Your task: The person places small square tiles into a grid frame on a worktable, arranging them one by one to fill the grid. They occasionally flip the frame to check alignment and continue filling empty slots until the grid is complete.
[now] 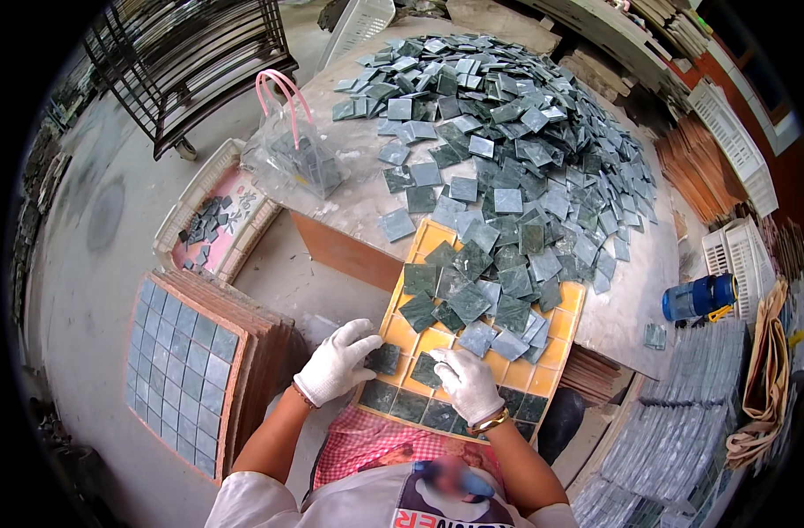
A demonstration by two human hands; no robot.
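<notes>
My left hand (336, 363), in a white glove, curls its thumb and fingers around the left edge of a square dark green stone tile (384, 359) at the left side of a yellow gridded tray (556, 352). To its right, my gloved right hand (468, 385) has its fingertips on another dark green tile (425, 371). A row of dark tiles (409, 406) lies in the tray's squares nearest me, partly hidden by my right hand. Loose green tiles (469, 303) overlap in the tray's far part.
A large heap of green tiles (525, 132) covers much of the table. On it stand a clear bag with pink handles (309, 163) and a blue bottle (697, 297). Stacked tiled panels (186, 361) stand left, a crate (234, 233) beyond them, and piled tile sheets (683, 422) right.
</notes>
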